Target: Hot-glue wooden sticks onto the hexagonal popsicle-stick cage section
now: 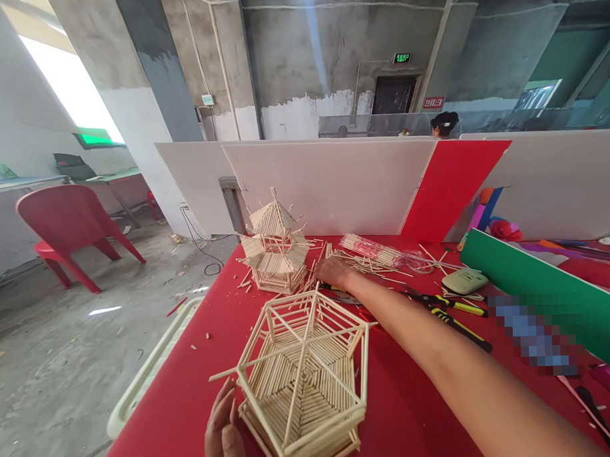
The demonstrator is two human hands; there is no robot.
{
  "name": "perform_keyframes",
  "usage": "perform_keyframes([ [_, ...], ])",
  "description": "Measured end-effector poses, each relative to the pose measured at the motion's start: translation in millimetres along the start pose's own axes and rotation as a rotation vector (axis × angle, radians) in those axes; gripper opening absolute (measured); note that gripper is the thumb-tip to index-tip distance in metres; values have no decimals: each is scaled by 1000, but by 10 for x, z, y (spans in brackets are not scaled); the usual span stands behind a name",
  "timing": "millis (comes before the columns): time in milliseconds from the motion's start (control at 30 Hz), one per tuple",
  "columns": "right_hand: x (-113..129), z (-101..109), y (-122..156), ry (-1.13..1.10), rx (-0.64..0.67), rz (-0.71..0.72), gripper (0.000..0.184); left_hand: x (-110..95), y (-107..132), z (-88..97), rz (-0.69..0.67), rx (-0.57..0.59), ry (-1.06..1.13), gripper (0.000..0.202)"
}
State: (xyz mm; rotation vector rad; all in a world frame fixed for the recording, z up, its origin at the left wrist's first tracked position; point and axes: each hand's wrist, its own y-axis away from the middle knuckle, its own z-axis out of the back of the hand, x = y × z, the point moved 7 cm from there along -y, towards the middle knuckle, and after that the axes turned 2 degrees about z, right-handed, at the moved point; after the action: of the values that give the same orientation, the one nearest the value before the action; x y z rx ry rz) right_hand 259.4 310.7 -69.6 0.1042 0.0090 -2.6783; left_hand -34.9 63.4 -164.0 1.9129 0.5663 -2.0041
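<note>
A six-sided frame of thin wooden sticks point(303, 372) stands in front of me on the red table. Its floor is laid in rings of sticks, and bars cross its open top. My left hand point(224, 424) is at its left side, fingers stretched out and the tips close to a corner; I cannot tell how firmly they touch. Farther off, my right hand point(334, 273) reaches down to loose wooden sticks point(323, 254) with curled fingers; what they hold is hidden. To the left of that hand stands a tiered stick pagoda point(276, 246).
Wrapped sticks point(370, 248), yellow-black pliers point(460, 304) and a pale green oval case point(464, 281) lie to the right. A green board point(542, 293) leans beyond them. White panels point(328, 188) border the back. A red chair point(75, 223) stands on the left floor.
</note>
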Motion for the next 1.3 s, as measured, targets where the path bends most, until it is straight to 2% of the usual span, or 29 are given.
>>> perform_keyframes([
  [100, -128, 260, 151, 18, -84, -54, 37, -259, 44, -22, -58, -33, -16, 50],
  [200, -287, 699, 419, 23, -224, -136, 33, -502, 75, -30, -125, -64, -63, 46],
  [267, -377, 1001, 693, 13, -320, -184, 27, -606, 85, -33, -170, -88, -102, 47],
  [367, -470, 1338, 1243, -32, -437, -255, 33, -668, 90, -45, -214, -115, -122, 48],
  [500, -550, 1570, 2068, -158, -578, -384, 36, -679, 93, -63, -245, -111, -104, 46],
  [600, -589, 1611, 2527, -303, -632, -484, 38, -661, 100, -37, -249, -130, -103, 45],
  [700, -547, 1431, 2667, -524, -535, -545, 35, -614, 122, 2, -223, -148, -86, 48],
  [767, -432, 1153, 2603, -714, -407, -569, 32, -599, 154, 24, -199, -147, -71, 50],
  [833, -254, 785, 2480, -910, -283, -603, 27, -599, 212, 53, -147, -145, -32, 48],
  [933, 63, 207, 2279, -1171, -157, -678, 27, -573, 386, 86, 60, -126, 169, 38],
  [1033, 357, -220, 2101, -1392, -119, -729, 36, -589, 681, 41, 262, -76, 383, 30],
  [1067, 440, -311, 2050, -1454, -121, -738, 37, -599, 786, 3, 319, -45, 418, 31],
  [1167, 640, -456, 1944, -1600, -149, -744, 37, -592, 1038, -61, 463, -61, 496, 30],
  [1300, 790, -506, 1989, -1706, -214, -741, 25, -617, 1083, -118, 480, -31, 512, 36],
])
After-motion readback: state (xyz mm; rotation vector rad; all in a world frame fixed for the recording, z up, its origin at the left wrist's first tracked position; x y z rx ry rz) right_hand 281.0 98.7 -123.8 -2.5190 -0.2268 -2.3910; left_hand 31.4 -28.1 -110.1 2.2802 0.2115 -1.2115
